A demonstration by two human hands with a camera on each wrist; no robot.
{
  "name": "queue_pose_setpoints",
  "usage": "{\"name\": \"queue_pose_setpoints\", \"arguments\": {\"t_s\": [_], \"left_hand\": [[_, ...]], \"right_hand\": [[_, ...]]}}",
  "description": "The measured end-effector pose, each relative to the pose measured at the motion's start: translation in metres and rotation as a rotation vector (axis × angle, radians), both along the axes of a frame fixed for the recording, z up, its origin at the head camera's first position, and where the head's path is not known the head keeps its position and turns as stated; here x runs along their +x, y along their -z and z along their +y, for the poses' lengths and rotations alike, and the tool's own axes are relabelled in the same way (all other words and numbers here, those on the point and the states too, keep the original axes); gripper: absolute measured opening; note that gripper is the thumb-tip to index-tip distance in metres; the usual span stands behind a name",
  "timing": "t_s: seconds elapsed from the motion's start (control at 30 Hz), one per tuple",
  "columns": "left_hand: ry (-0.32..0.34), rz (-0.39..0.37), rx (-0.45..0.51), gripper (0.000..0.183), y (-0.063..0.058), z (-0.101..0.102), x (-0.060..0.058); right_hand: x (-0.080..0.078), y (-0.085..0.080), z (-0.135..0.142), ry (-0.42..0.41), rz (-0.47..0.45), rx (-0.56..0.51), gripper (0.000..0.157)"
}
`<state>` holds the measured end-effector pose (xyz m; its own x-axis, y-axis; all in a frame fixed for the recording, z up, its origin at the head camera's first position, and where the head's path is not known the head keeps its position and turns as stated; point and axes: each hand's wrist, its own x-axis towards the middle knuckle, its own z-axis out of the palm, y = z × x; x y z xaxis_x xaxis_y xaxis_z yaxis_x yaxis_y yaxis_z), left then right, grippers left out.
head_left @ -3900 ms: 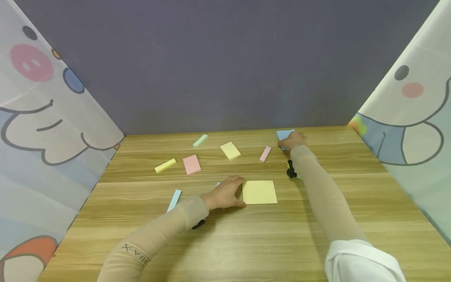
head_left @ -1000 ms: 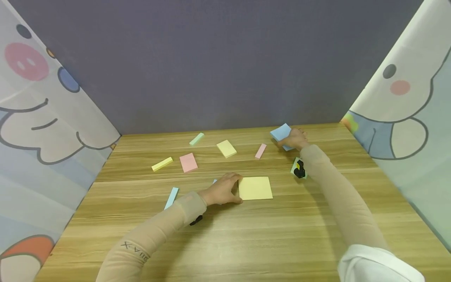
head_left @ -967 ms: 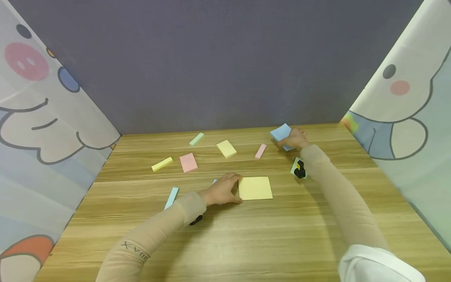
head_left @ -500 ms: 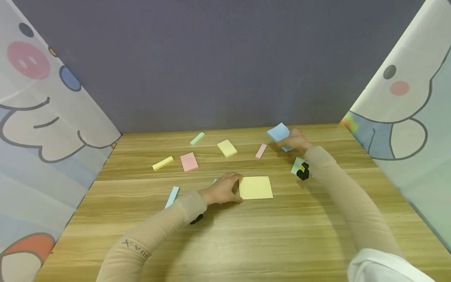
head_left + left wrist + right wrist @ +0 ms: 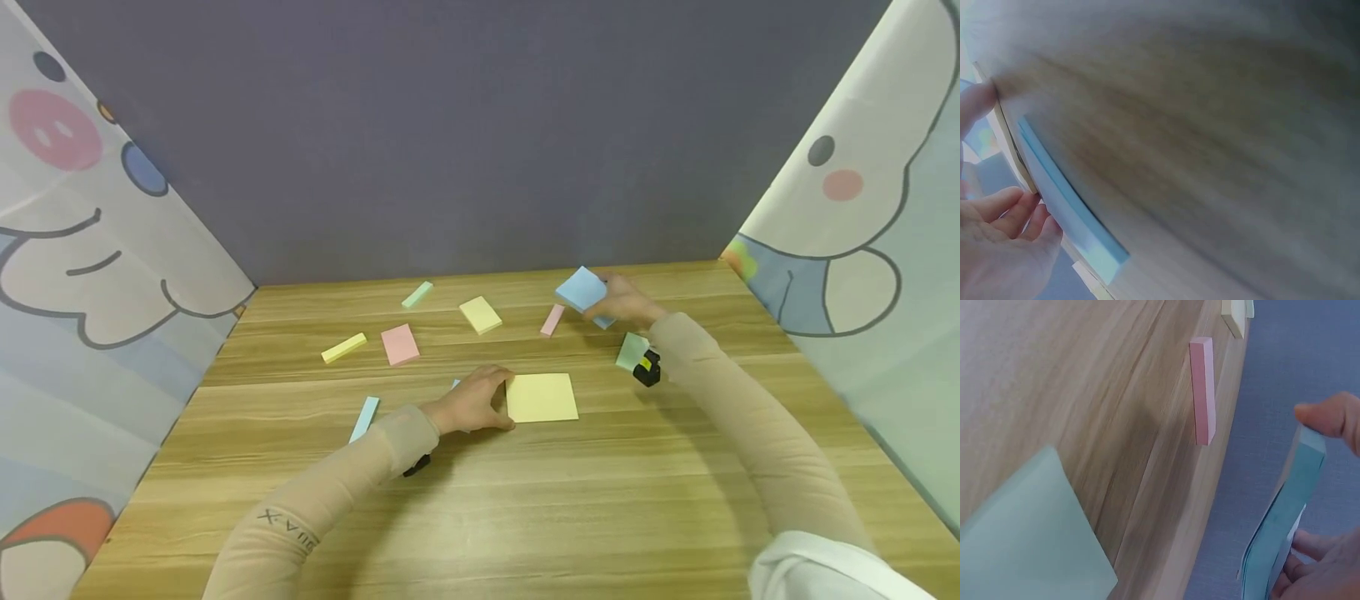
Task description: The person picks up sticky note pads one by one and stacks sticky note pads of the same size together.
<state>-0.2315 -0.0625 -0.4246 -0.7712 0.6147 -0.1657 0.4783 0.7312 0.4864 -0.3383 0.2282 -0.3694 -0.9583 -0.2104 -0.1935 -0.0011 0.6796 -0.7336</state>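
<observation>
Pad of blue notes (image 5: 581, 288) at far right of tabletop (image 5: 525, 517), just beyond & right of pink strip (image 5: 552, 321). Pinched in R hand (image 5: 628, 300) btwn thumb & fingers. Tilted, not flat; long axis diagonal in head view, approx. from far left to near right, one corner pointing at dark backdrop (image 5: 480, 142). Nearly edge-on in R wrist view: long axis steep, upper right to lower left, thumb at upper end, fingers agst. lower right face.

Yellow pad (image 5: 542, 397) nr. middle of tabletop, flat, long axis L-to-R. Left edge in grip of L hand (image 5: 474, 402), thumb at near corner, fingertip at far corner, wide apart.

Hidden: right part of blue notes, behind R hand in head view; lower end cut off by frame in R wrist view. Contact w/ tabletop: can't tell. Second blue pad (image 5: 1079, 222) close by L hand, mostly covered in head view. Light-blue strip (image 5: 365, 419) partly behind L sleeve. Green pad (image 5: 630, 352) partly behind black wrist device (image 5: 647, 367); cut off at lower left in R wrist view. L wrist view hazy, w/ yellow pad just a thin edge there.
</observation>
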Motion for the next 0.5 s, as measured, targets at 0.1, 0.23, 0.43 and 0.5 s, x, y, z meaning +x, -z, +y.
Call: {"name": "queue_pose_setpoints", "arguments": {"t_s": [0.1, 0.23, 0.43, 0.5], "left_hand": [[0.0, 0.001, 0.001, 0.081, -0.0002, -0.0002, 0.0002], [-0.004, -0.003, 0.002, 0.081, 0.0, -0.0005, 0.0005], [-0.003, -0.003, 0.002, 0.082, 0.0005, -0.0004, 0.0003], [-0.002, -0.002, 0.001, 0.082, 0.0013, -0.0001, -0.0001]], "right_hand": [[0.0034, -0.0018, -0.0017, -0.017, -0.003, 0.009, 0.086], [0.0057, -0.0008, -0.0026, -0.035, 0.014, 0.026, 0.087], [0.0084, 0.001, -0.0042, -0.064, 0.049, 0.084, 0.087], [0.01, 0.0013, -0.0052, -0.076, 0.053, 0.097, 0.086]]}}
